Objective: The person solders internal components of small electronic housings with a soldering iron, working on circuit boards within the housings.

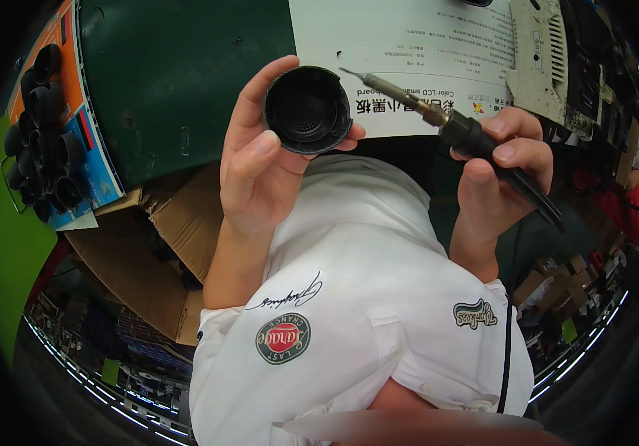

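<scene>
My left hand (254, 175) holds a round black plastic housing (307, 108), its fingers and thumb wrapped about the rim. The hollow inside of this cup-like part faces up, with a grille of small holes at its bottom. In my right hand (492, 195) is a soldering iron (438, 115), gripped by its black handle like a pen. Its metal tip points left, toward the housing, and stays a little apart from it. A black cord trails from the area of the iron down past my right side.
Several black cup-shaped parts (43, 141) are heaped on an orange and blue printed board (104, 160) at the left. A dark green mat (178, 82) and a white printed sheet (401, 44) cover the bench. A beige vented device (539, 44) stands far right; an open cardboard box (185, 223) sits below the bench edge.
</scene>
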Demonstrator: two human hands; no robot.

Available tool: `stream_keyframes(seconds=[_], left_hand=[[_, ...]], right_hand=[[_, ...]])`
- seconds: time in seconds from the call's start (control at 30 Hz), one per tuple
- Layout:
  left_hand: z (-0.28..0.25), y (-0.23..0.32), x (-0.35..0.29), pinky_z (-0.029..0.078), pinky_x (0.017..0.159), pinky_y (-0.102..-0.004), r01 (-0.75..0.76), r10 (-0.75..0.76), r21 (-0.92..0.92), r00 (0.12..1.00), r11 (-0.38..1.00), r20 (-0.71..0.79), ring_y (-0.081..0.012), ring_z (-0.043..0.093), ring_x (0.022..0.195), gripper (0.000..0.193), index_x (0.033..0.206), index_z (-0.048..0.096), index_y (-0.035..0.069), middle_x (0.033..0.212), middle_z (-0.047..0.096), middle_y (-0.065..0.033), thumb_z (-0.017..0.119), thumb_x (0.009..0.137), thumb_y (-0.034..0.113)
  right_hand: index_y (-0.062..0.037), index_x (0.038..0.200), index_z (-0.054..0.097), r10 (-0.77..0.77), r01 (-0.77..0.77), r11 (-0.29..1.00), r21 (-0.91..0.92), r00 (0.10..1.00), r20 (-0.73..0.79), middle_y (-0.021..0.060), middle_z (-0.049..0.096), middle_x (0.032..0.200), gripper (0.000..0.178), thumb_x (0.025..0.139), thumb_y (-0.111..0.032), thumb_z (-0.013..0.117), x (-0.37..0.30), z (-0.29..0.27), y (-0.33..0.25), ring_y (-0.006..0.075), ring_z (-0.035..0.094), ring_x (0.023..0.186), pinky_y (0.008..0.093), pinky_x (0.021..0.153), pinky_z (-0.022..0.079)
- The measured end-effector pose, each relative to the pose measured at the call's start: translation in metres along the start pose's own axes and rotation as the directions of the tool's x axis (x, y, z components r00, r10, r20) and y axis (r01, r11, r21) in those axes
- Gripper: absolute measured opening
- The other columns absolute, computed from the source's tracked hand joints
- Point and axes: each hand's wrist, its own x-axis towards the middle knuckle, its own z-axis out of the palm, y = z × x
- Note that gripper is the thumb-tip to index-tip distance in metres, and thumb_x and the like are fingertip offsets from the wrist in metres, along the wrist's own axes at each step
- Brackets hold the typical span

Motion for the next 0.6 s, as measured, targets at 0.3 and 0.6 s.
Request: stream_keyframes(seconds=[0.3,0.6], left_hand=[[-0.001,-0.007,0.002,0.052,0.090,-0.0455,-0.065,0.065,-0.004,0.995,0.998,-0.073,-0.0324,0.060,0.107,0.063,0.138,0.033,-0.001,0.127,0.051,-0.0221,0.052,0.080,0.016],[-0.003,-0.007,0.002,0.051,0.091,-0.0448,-0.052,0.052,-0.004,0.997,0.999,-0.050,-0.0311,0.059,0.108,0.063,0.137,0.035,-0.002,0.129,0.050,-0.0228,0.053,0.080,0.017]], right_hand=[[-0.0060,0.087,0.059,-0.008,0.018,0.994,-0.103,0.995,0.096,0.0132,0.061,0.092,0.036,0.064,-0.006,0.087,0.005,-0.002,-0.008,0.0168,0.062,0.076,0.0261,0.067,0.052],[-0.0043,0.086,0.061,-0.101,0.131,0.971,-0.202,0.984,0.150,0.0140,0.064,0.090,0.034,0.062,0.000,0.086,0.014,0.006,-0.007,0.0167,0.064,0.076,0.0249,0.068,0.054]])
